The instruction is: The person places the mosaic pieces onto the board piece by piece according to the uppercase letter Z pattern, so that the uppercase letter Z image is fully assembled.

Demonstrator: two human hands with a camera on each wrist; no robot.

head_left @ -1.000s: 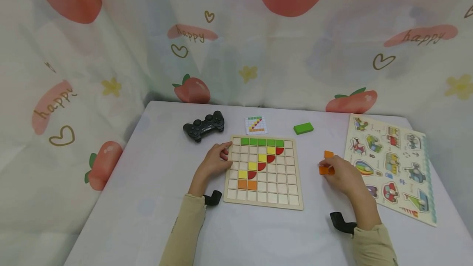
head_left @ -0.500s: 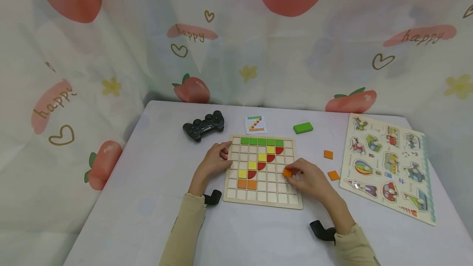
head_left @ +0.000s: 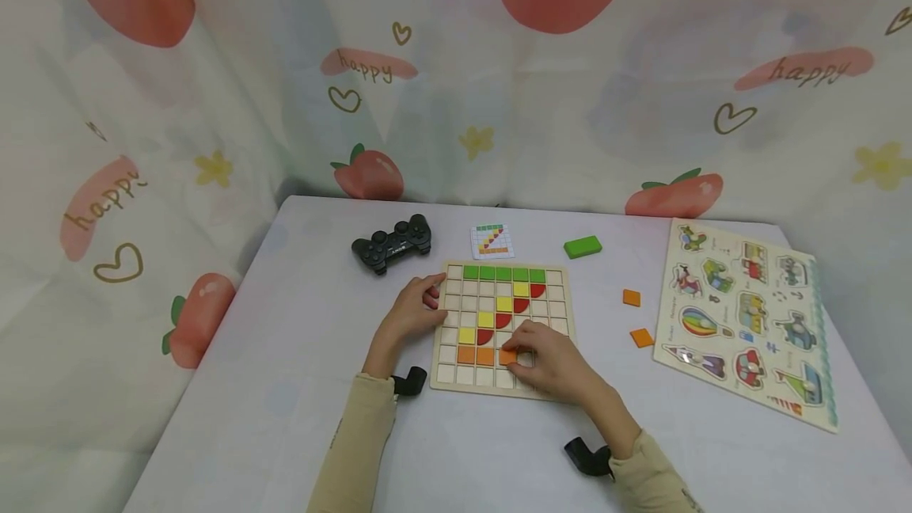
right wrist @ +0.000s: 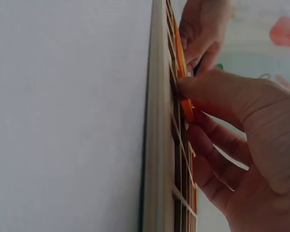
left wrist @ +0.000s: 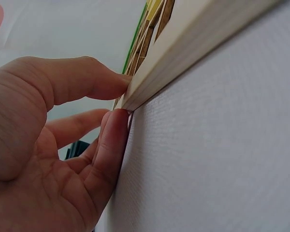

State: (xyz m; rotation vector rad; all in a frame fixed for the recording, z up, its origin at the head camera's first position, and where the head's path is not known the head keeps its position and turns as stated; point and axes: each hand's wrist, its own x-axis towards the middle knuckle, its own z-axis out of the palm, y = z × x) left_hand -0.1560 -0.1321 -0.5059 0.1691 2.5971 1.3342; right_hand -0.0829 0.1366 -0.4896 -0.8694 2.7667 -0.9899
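A wooden grid board (head_left: pixel 543 394) lies on the white table. My left hand (head_left: pixel 411 309) grips its left edge; in the left wrist view, thumb and fingers pinch the pale rim (left wrist: pixel 183 53). My right hand (head_left: pixel 552 359) pinches an orange square tile (head_left: pixel 507 357) low over the third cell of the second row from the bottom, beside two seated orange tiles (head_left: pixel 475 355). In the right wrist view the held tile (right wrist: pixel 187 110) tilts at the grid. Green tiles (head_left: pixel 504 274) fill part of the top row. Yellow squares (head_left: pixel 486 319) and red quarter-rounds (head_left: pixel 503 321) form a diagonal.
Two loose orange tiles (head_left: pixel 631 298) lie right of the board, near a picture puzzle (head_left: pixel 748 323). Behind the board are a pattern card (head_left: pixel 492 241), a green block (head_left: pixel 583 246) and a black game controller (head_left: pixel 392 243). A printed curtain (head_left: pixel 456 101) hangs behind the table.
My right hand has picked up an orange tile from the table's right side and carried it left to the board's lower row. The left hand has stayed on the board's edge.
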